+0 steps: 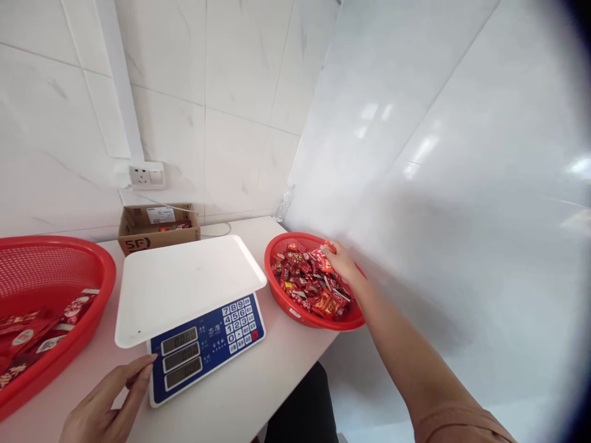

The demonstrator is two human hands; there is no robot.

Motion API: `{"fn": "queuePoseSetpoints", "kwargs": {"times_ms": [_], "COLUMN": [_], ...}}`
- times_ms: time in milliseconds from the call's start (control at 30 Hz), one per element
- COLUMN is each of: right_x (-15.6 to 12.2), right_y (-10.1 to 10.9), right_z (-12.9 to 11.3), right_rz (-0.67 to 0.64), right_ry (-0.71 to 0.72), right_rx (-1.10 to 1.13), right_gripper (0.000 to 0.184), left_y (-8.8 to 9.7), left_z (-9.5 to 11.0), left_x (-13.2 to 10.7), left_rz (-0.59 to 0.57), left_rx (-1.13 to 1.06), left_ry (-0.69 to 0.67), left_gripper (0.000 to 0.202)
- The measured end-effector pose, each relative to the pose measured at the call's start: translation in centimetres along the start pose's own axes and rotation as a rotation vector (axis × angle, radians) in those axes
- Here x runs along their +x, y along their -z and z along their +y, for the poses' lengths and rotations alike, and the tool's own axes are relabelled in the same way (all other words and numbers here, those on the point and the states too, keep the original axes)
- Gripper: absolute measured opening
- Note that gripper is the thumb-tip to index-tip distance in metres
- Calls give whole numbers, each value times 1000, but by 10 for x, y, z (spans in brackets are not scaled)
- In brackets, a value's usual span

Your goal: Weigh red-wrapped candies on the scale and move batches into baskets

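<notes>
My right hand [340, 259] reaches into a red plastic basket [295, 314], its fingers closed around a red wrapped candy [327, 263]. How many wrappers are in the grip cannot be made out. Below it lies a heap of small red and brown candy packets [307, 283]. My left hand [108, 400] is at the left edge of a digital weighing scale [207, 381], thumb and index fingertips together with nothing visible between them. The scale's white pan [189, 283] bears no packets, and its displays [182, 357] seem to show zeros.
A larger red basket [104, 277] with bigger red packets stands at the left. Behind the scale is an open cardboard box [159, 237] with a few wrappers inside. A wall socket [146, 176] is above it. The white side wall [415, 234] rises close beside the right basket.
</notes>
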State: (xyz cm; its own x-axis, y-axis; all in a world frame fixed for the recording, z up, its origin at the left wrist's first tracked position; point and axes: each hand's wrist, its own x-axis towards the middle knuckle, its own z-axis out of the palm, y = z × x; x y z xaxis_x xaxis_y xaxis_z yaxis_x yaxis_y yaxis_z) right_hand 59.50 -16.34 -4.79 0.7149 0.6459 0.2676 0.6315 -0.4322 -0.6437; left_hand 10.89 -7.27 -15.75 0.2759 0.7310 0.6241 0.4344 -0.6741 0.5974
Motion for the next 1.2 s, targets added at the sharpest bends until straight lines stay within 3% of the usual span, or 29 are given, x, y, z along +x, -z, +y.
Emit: {"fn": "queuePoseSetpoints", "kwargs": {"times_ms": [200, 433, 600, 800, 1033, 1200], "right_x": [-17, -45, -67, -68, -64, -60], "right_y": [-35, -118, -158, -153, -136, -129], "right_z": [-70, -155, -191, -202, -193, -190], "right_rz": [-68, -263, -415, -481, -566, -545], "right_ry": [121, 226, 308, 351, 388, 386], "right_rx": [228, 374, 319, 219, 91, 34], "right_gripper": [37, 31, 24, 27, 29, 31], "left_y": [6, 15, 18, 17, 17, 16], "left_z": [17, 32, 34, 34, 36, 34], "left_x": [5, 12, 11, 10, 10, 9], "left_rz": [-73, -9, 5, -16, -37, -37], "left_rx": [-96, -79, -64, -104, -110, -110], "left_ry": [-4, -32, -22, -10, -11, 11], "left_gripper": [21, 14, 15, 15, 16, 17]}}
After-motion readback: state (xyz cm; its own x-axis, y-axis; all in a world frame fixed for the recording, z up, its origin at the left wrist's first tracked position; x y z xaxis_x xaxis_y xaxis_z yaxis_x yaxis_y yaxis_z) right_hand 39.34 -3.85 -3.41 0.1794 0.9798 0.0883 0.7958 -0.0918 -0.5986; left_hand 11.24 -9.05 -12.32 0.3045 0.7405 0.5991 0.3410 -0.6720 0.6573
